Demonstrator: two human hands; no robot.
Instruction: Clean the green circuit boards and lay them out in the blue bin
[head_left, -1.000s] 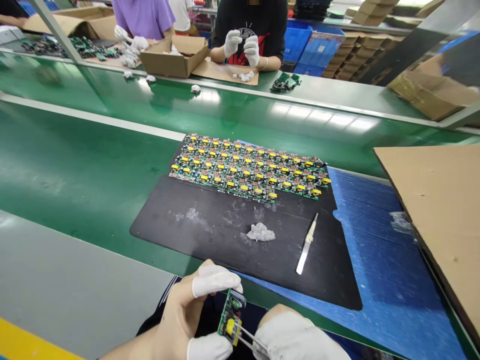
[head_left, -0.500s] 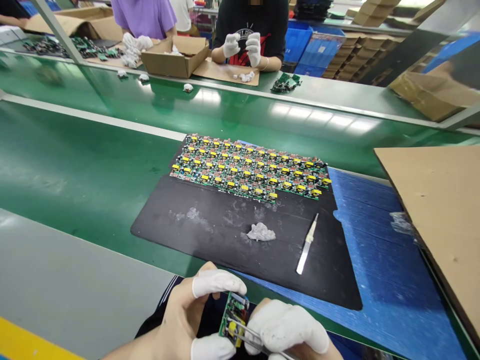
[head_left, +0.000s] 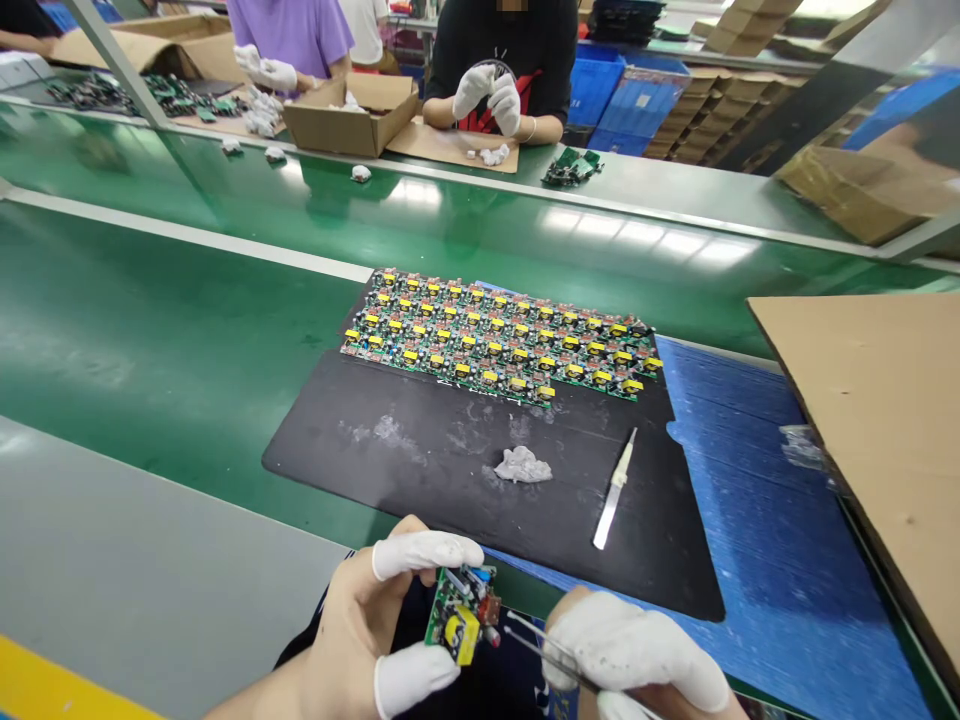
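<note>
Item, your left hand point(head_left: 356, 620): white cots on thumb and finger, closed in a narrow pinch on the edges of one circuit board point(head_left: 442, 617), held tilted above your lap, just off the near edge of the mat; the board bears a yellow component, with blue and reddish-brown parts beside it. Item, your right hand point(head_left: 630, 650): white cots on the fingers, grip closed on metal tweezers point(head_left: 541, 652), whose two prongs stand apart, tips just beside the board and seemingly clear of it. Item, one black mat point(head_left: 420, 490), laid before you on the green bench point(head_left: 187, 330). Upon it: rows of matching boards point(head_left: 495, 345) along the far part, yellow components uppermost; a lump of whitish-grey material point(head_left: 523, 465) nearer you; a slender pale tool point(head_left: 616, 490) lying to its right. Item, blue sheeting point(head_left: 787, 560), partly under the mat's right side; beyond it, a cardboard panel point(head_left: 870, 430). Item, across the bench: a co-worker's white-gloved hands point(head_left: 487, 98), raised together; an open cardboard box point(head_left: 337, 130); a heap of green boards point(head_left: 574, 167).
</note>
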